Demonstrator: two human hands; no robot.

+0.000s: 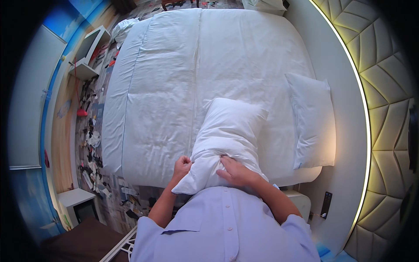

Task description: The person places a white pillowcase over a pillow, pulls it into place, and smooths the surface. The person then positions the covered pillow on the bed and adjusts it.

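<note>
A white pillow (231,120) in a loose, wrinkled case lies on the near part of the bed, its near end against my body. My left hand (183,166) is closed at the pillow's left edge, its fingers curled on the case cloth. On top of the pillow, my right hand (235,170) presses into a fold of the case near its open-looking end; some of its fingertips are hidden in the cloth. Another white pillow (310,118) rests at the bed's right side by the headboard wall.
The bed (168,105) carries a smooth white cover with a thin blue line at left. A patterned floor (94,144) runs along the left side. A white bedside unit (299,205) stands at near right, and a padded wall (379,87) with a light strip rises beyond.
</note>
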